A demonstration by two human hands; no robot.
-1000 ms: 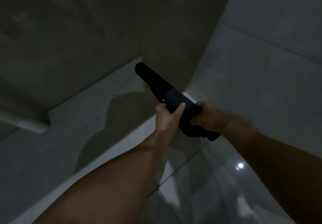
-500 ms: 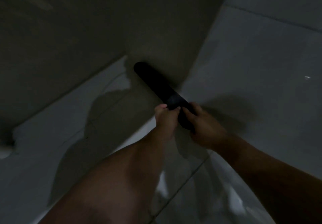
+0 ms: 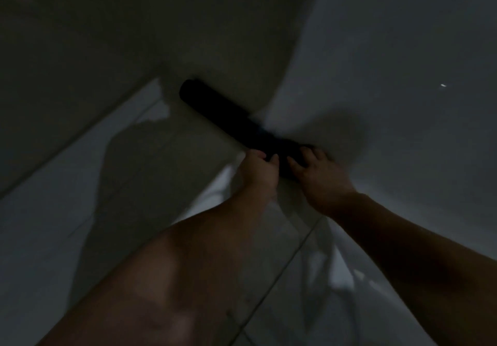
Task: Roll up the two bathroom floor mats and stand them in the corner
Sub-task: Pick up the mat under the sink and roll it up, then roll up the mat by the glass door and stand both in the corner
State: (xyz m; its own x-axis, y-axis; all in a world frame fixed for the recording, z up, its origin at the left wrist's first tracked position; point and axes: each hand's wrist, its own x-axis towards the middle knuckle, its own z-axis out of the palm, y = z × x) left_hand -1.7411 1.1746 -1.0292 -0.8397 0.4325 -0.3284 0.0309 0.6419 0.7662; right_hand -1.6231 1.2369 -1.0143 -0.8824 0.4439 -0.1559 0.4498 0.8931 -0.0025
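Observation:
One black rolled-up floor mat [image 3: 228,118] shows in the dim head view, slanting from my hands up and left toward the corner. Its far end [image 3: 191,90] is at the foot of the corner, where the two walls meet the floor. My left hand [image 3: 258,174] grips the near end from the left, thumb and fingers on the roll. My right hand [image 3: 321,181] holds the same end from the right, fingers curled over it. The near tip of the roll is hidden by my hands. No second mat is in view.
The dark wall [image 3: 107,36] on the left and the pale tiled wall [image 3: 403,76] on the right form the corner. A light floor strip [image 3: 209,200] and glossy floor tiles [image 3: 295,278] lie under my forearms. My shadow falls on the floor to the left.
The roll has gone further into the corner and its far end has dropped to the floor. My hands have slid back along it to the near end.

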